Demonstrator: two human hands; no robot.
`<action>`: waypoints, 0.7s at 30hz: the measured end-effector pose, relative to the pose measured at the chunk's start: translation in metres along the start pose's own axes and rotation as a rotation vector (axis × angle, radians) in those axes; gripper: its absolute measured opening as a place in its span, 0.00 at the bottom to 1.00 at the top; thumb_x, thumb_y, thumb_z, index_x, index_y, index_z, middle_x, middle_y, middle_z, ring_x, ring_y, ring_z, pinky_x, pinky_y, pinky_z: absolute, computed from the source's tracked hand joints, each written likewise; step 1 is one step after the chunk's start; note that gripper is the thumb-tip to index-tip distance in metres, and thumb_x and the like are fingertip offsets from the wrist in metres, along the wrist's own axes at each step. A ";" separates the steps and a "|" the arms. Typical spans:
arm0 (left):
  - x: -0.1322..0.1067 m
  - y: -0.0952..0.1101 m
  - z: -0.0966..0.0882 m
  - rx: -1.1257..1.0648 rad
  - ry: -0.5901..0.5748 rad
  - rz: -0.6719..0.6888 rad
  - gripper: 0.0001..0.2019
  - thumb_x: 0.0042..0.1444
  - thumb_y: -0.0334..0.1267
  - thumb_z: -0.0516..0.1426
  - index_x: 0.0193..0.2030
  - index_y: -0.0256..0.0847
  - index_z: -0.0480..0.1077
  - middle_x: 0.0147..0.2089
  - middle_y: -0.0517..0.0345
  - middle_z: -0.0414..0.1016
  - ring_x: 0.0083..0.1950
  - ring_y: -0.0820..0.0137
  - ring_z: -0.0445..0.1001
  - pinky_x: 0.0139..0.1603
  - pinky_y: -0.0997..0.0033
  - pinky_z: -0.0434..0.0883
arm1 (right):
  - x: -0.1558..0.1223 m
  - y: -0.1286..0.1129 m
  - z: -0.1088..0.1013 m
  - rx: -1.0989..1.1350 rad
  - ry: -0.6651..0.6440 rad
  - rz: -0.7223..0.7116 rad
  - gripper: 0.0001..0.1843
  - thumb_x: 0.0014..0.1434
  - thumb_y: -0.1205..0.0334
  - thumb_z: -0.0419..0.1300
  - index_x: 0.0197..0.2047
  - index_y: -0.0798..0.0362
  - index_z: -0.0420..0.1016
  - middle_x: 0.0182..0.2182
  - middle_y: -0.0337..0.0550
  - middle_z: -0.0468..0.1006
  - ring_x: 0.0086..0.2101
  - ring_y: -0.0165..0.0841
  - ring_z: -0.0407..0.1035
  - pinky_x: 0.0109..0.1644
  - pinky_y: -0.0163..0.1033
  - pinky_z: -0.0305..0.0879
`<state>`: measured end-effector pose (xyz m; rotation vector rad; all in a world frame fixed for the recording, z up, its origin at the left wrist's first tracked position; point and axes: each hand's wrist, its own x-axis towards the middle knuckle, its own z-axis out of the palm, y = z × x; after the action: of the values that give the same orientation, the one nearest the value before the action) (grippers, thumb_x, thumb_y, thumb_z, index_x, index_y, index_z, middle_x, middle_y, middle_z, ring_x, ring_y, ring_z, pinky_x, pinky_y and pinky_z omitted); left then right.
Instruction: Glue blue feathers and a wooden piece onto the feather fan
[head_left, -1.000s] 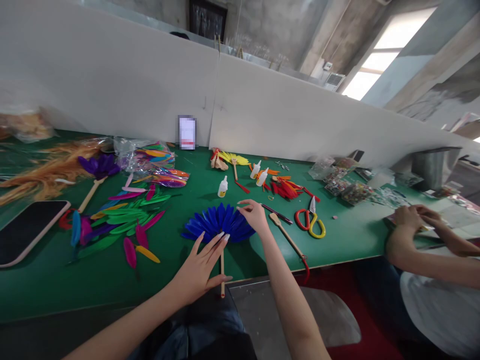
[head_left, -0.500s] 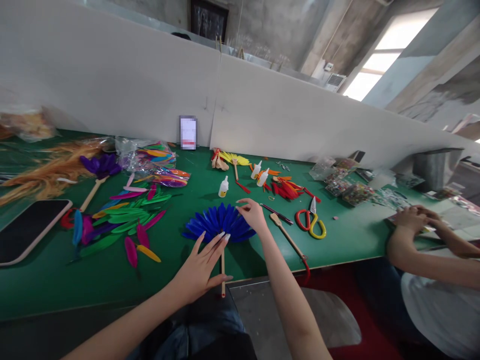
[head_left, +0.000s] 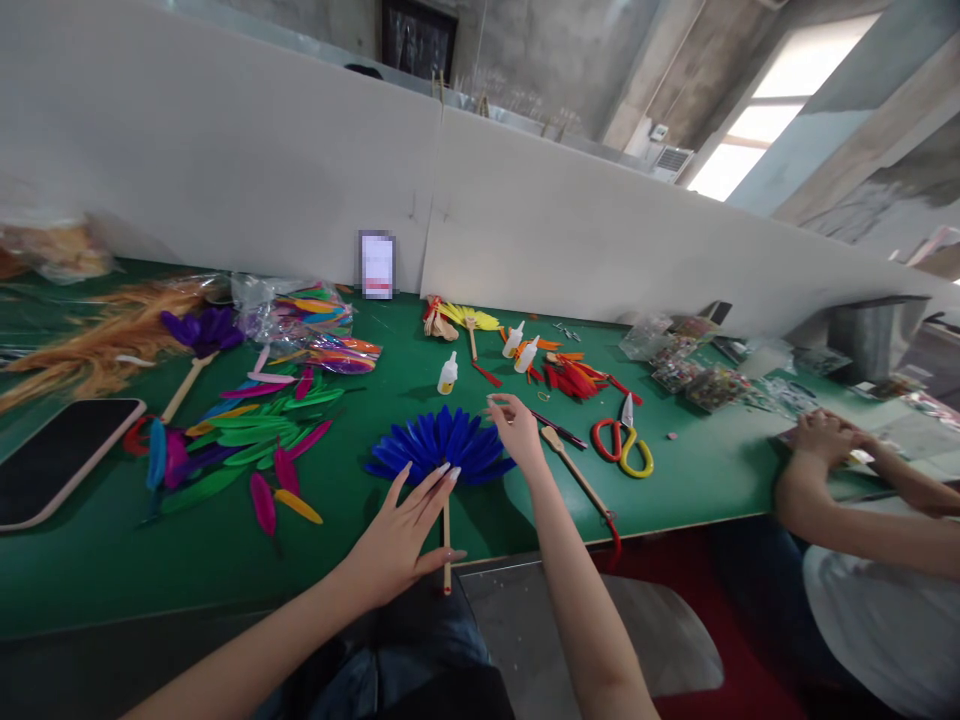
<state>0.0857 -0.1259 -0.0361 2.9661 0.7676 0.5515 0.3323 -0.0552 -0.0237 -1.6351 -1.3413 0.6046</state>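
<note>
A blue feather fan (head_left: 439,446) on a thin wooden stick lies on the green table (head_left: 90,570) in front of me. My left hand (head_left: 401,535) rests flat on the fan's lower edge, fingers stretched out, the thumb beside the stick. My right hand (head_left: 516,430) hovers at the fan's right upper edge, fingers slightly curled and apart, holding nothing that I can see. Small white glue bottles (head_left: 447,375) stand just beyond the fan.
Loose coloured feathers (head_left: 247,440) lie at left with a purple fan (head_left: 196,340) and a dark tablet (head_left: 56,455). Red-and-yellow scissors (head_left: 622,440), a wooden stick (head_left: 577,475) and red feathers (head_left: 574,378) lie at right. Another person's hands (head_left: 829,435) work at far right.
My right hand has shifted slightly right and away along the fan's upper edge. My left hand and the fan have stayed in place.
</note>
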 end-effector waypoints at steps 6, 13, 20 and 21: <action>0.001 0.000 -0.001 0.008 0.004 0.002 0.40 0.63 0.58 0.43 0.71 0.35 0.30 0.70 0.48 0.49 0.71 0.64 0.45 0.68 0.54 0.26 | -0.006 -0.002 -0.006 0.036 -0.040 -0.020 0.14 0.58 0.52 0.55 0.43 0.51 0.70 0.32 0.46 0.82 0.35 0.38 0.77 0.39 0.41 0.72; 0.000 0.000 0.000 0.001 -0.001 -0.003 0.40 0.63 0.58 0.43 0.71 0.36 0.30 0.70 0.47 0.51 0.71 0.63 0.47 0.69 0.53 0.30 | 0.005 -0.019 0.009 -0.017 -0.140 -0.047 0.15 0.52 0.53 0.62 0.42 0.50 0.72 0.28 0.40 0.81 0.30 0.35 0.76 0.37 0.39 0.70; 0.001 0.000 -0.002 0.006 0.004 0.001 0.40 0.63 0.58 0.43 0.71 0.35 0.30 0.70 0.47 0.51 0.71 0.63 0.48 0.69 0.53 0.30 | 0.009 -0.020 0.013 -0.119 -0.157 -0.049 0.10 0.50 0.63 0.63 0.39 0.49 0.74 0.22 0.35 0.77 0.27 0.34 0.73 0.36 0.38 0.68; 0.001 0.000 -0.002 0.005 0.004 0.002 0.40 0.63 0.58 0.43 0.71 0.35 0.30 0.70 0.47 0.50 0.71 0.63 0.47 0.69 0.53 0.30 | 0.009 -0.019 0.012 -0.123 -0.158 -0.051 0.10 0.50 0.64 0.62 0.39 0.49 0.74 0.23 0.35 0.77 0.27 0.34 0.73 0.36 0.38 0.68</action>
<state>0.0860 -0.1258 -0.0335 2.9712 0.7681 0.5563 0.3152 -0.0430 -0.0114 -1.6736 -1.5572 0.6426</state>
